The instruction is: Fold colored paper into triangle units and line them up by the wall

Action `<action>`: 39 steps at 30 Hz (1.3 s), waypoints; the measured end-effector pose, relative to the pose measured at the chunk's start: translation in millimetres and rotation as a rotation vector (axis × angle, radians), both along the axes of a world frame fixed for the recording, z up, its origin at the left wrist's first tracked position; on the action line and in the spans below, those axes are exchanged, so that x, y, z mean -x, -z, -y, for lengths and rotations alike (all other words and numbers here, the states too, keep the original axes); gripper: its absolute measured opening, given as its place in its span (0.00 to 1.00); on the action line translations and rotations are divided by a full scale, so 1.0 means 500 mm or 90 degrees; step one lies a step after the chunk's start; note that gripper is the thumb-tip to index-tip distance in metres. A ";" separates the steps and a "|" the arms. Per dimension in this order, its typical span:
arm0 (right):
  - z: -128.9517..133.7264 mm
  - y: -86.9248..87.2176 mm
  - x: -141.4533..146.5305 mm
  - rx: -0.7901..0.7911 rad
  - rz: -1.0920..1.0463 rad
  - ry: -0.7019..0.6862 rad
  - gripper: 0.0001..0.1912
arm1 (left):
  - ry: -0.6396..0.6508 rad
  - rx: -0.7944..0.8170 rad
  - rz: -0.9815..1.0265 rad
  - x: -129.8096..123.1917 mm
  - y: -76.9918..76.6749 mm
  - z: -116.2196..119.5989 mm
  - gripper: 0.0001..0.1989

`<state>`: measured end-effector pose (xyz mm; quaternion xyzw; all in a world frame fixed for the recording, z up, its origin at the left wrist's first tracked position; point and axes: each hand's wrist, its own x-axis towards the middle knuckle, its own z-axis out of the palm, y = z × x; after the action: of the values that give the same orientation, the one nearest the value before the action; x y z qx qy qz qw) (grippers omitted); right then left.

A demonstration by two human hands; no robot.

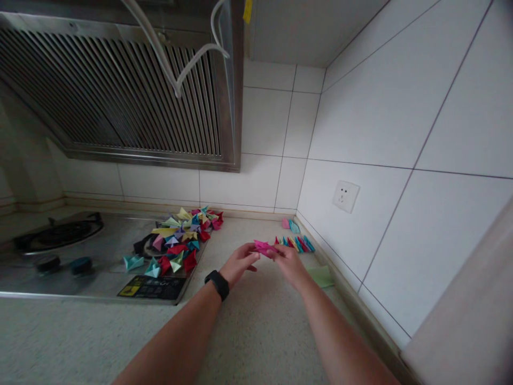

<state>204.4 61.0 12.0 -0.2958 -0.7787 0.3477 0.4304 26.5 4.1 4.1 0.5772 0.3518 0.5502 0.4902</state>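
Observation:
Above the counter, a bright pink origami piece [264, 247] with pointed ends is between my two hands. My right hand [287, 262] pinches its right side. My left hand [239, 263], below a black wrist watch [217, 284], has its fingertips and thumb at the left end of the paper, closed around it as far as I can see. Just behind my right hand stands a row of folded paper pieces [298, 244] in red, yellow and blue. A pale green paper sheet [320, 276] lies to the right of my right wrist, partly hidden by it.
Many colourful origami pieces [176, 248] are heaped on the right side of the gas stove [100, 283]. Pink and light-blue paper [291, 225] lies in the back corner. A range hood [160, 107] hangs over the stove; a socket [346, 196] is on the right wall.

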 end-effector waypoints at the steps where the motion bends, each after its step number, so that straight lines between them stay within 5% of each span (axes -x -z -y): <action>1: 0.000 0.002 0.001 0.008 0.009 -0.002 0.15 | -0.011 -0.004 -0.010 -0.002 -0.001 -0.001 0.26; 9: 0.003 0.018 0.009 0.084 0.025 -0.062 0.15 | -0.131 0.025 0.009 0.009 0.009 -0.019 0.18; 17: -0.001 0.017 0.006 0.222 -0.095 -0.094 0.17 | -0.075 0.093 0.073 0.011 0.016 -0.022 0.18; 22: -0.002 0.024 0.003 0.231 -0.067 -0.075 0.17 | -0.028 0.110 0.036 0.014 0.022 -0.021 0.19; 39: -0.008 0.030 0.005 0.233 0.011 -0.063 0.17 | -0.053 0.116 -0.055 0.011 0.027 -0.027 0.19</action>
<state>201.9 64.7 -2.8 -0.3336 -0.7197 0.5019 0.3447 21.1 17.5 -9.2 0.5381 0.4449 0.5107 0.5018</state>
